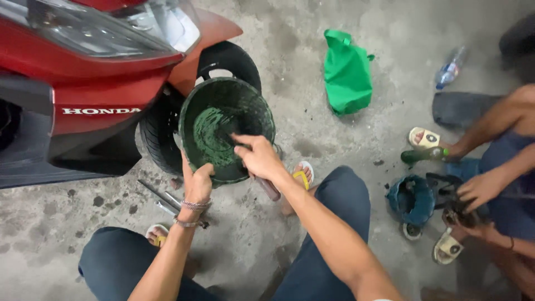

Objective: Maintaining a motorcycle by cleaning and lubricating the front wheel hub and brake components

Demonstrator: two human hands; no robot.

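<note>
Green plastic basin [223, 131] is gripped at its rim by the left hand [196, 184]; the right hand [257, 157], fingers pinched narrow, reaches inside.

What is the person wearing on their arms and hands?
Both arms are bare, with no sleeves showing and no gloves. The left hand has two thin bracelets at the wrist, one beaded and pinkish, one silvery like a chain. The right hand wears nothing: no ring, watch or band is visible. The legs below are in dark blue trousers.
</note>
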